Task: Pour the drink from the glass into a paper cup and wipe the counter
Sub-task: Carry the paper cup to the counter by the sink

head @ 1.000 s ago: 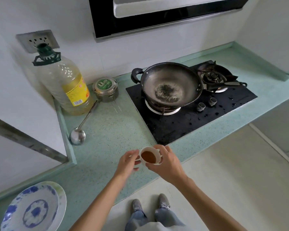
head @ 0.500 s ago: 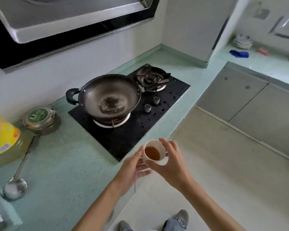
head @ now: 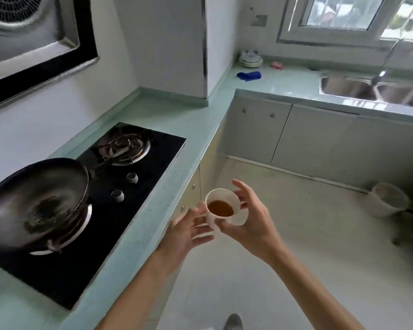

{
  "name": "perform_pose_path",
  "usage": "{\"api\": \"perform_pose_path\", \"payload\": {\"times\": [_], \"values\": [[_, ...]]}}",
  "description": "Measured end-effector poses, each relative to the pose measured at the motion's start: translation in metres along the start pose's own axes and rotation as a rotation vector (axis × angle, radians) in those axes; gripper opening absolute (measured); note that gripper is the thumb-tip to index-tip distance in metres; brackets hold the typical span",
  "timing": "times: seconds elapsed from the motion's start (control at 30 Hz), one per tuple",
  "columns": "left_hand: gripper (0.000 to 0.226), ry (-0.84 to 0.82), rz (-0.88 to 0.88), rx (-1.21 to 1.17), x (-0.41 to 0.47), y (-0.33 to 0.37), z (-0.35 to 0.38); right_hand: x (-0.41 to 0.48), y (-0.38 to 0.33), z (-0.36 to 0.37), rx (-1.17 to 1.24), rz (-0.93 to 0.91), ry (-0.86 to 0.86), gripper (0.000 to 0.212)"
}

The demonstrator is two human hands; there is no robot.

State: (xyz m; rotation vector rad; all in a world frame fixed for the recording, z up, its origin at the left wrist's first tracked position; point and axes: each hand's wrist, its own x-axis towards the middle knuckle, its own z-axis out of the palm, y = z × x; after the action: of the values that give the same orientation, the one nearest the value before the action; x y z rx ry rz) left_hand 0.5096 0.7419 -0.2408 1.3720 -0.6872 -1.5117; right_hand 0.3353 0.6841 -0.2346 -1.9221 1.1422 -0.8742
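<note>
Swung right since half a second ago: wok (head: 37, 201) now sits at 9 o'clock, and a second counter run with sink (head: 367, 88) has come in at 1 o'clock. Paper cup (head: 221, 207) is out past the counter (head: 188, 148) edge, over the floor, near frame centre. Brown drink fills its lower part; cup tilts slightly. Right hand (head: 253, 219) grasps the paper cup from the 3 o'clock side, thumb below the rim, fingers spread behind. Left hand (head: 186, 232) is released, fingers loose and blurred, just beside the cup at its 8 o'clock; whether it touches, cannot tell. Blue cloth (head: 249, 75) lies on the far counter at 12 o'clock, stacked dishes (head: 251, 58) behind it. Gas hob (head: 119, 186) knobs face the counter edge.
</note>
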Motion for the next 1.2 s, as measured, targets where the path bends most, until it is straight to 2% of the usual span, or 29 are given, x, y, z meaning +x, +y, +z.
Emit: {"api": "perform_pose_path", "payload": {"times": [0.2, 0.5, 0.67, 0.77, 0.97, 1.2], "values": [[0.048, -0.083, 0.006, -0.042, 0.061, 0.024, 0.073, 0.040, 0.038, -0.075, 0.030, -0.002, 0.087, 0.089], [0.026, -0.213, -0.036, -0.009, 0.172, 0.065, 0.147, 0.114, 0.097, -0.135, 0.034, 0.068, 0.223, 0.085], [0.051, -0.270, -0.012, 0.021, 0.255, 0.098, 0.178, 0.187, 0.133, -0.169, 0.011, 0.076, 0.282, 0.083], [0.055, -0.307, 0.000, 0.028, 0.312, 0.126, 0.195, 0.243, 0.152, -0.192, -0.002, 0.080, 0.282, 0.085], [0.034, -0.361, -0.010, 0.005, 0.415, 0.180, 0.231, 0.346, 0.184, -0.244, -0.036, 0.093, 0.273, 0.090], [0.029, -0.349, -0.124, -0.053, 0.514, 0.212, 0.263, 0.434, 0.231, -0.280, -0.014, 0.142, 0.275, 0.090]]}}
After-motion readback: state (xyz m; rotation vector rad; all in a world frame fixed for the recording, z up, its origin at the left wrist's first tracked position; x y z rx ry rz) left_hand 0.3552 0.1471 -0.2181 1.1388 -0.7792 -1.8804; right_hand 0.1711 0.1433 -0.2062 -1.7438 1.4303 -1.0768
